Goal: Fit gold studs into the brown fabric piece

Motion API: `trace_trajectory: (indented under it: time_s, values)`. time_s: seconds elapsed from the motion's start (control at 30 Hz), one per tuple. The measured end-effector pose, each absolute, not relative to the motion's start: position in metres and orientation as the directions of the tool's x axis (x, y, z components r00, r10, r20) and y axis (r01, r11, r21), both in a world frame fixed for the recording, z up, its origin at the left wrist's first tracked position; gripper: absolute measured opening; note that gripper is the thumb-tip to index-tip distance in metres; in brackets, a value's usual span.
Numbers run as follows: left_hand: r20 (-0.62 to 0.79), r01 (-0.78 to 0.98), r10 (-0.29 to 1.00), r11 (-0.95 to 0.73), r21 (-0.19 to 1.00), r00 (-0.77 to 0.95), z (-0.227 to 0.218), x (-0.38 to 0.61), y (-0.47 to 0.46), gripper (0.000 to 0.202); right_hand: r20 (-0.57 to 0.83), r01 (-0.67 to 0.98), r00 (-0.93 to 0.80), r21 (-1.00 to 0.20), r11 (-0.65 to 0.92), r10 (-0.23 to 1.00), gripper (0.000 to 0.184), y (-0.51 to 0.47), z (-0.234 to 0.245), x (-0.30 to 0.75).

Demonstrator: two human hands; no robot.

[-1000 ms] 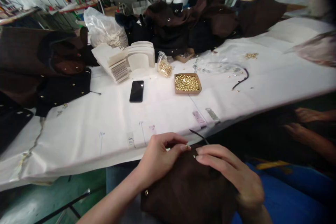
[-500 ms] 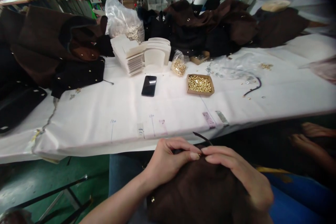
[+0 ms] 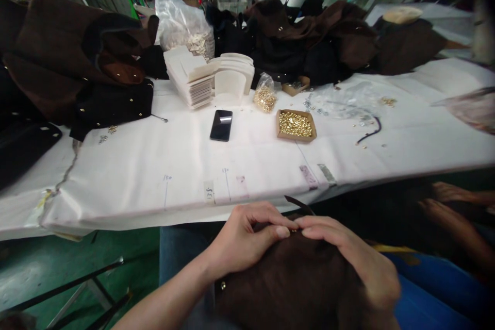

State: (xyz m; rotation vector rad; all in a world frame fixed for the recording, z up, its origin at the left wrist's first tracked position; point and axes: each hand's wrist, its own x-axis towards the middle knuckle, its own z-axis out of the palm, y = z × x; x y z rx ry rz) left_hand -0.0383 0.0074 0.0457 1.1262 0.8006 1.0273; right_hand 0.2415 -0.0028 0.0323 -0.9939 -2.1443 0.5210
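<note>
Dark brown cloth point(image 3: 294, 278) lies over my lap, below the table's front edge. My left hand point(image 3: 249, 240) pinches its upper edge between thumb and fingers. From the other side my right hand point(image 3: 344, 247) grips the same edge, its fingertips almost meeting the left ones. A tiny gold eyelet point(image 3: 294, 230) shows between the fingertips; whether it is fixed in the cloth I cannot tell. Behind the hands a thin dark strip point(image 3: 299, 204) sticks up. Another gold eyelet point(image 3: 223, 285) sits at the cloth's left side.
On the white table point(image 3: 185, 160) are a phone point(image 3: 221, 125), a cardboard box of gold eyelets point(image 3: 296, 125), a small bag of gold pieces point(image 3: 265, 98) and stacked white panels point(image 3: 189, 80). Brown and black cloth is heaped behind. At right, another person's hands point(image 3: 452, 206) are visible.
The view has shifted slightly. Both hands keep hold of the brown cloth's edge; the left thumb has drawn back a little to the left from the eyelet.
</note>
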Motion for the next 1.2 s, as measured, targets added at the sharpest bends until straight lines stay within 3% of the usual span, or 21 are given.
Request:
trace_trajectory:
  time_s: [0.23,0.4,0.53,0.67,0.8,0.97,1.2]
  values:
    - [0.119,-0.119,0.910,-0.078,0.990,0.396,0.057,-0.050,0.001,0.030,0.547,0.531,-0.455,-0.466,0.708,0.702,0.034,-0.003,0.040,0.217]
    - [0.297,-0.076,0.829,-0.298,0.952,0.474,0.066,-0.056,0.001,0.044,0.570,0.573,-0.457,-0.398,0.716,0.683,0.038,-0.009,0.051,0.216]
    - [0.376,-0.052,0.782,-0.406,0.913,0.497,0.066,-0.052,0.002,0.053,0.553,0.606,-0.443,-0.395,0.690,0.706,0.038,-0.013,0.054,0.219]
    - [0.385,0.054,0.785,-0.466,0.883,0.485,0.065,-0.046,0.002,0.046,0.549,0.594,-0.418,-0.438,0.675,0.724,0.034,-0.013,0.048,0.218]
    - [0.350,-0.025,0.830,-0.378,0.926,0.434,0.063,-0.047,-0.002,0.051,0.483,0.611,-0.366,-0.519,0.597,0.795,0.038,-0.016,0.045,0.227]
    - [0.196,-0.140,0.922,-0.157,0.978,0.334,0.057,-0.049,-0.016,0.080,0.407,0.645,-0.469,-0.448,0.619,0.784,0.051,-0.015,0.058,0.235]
    - [0.095,-0.050,0.936,-0.083,0.995,0.340,0.060,-0.046,-0.018,0.073,0.364,0.635,-0.509,-0.454,0.626,0.780,0.030,-0.004,0.061,0.223]
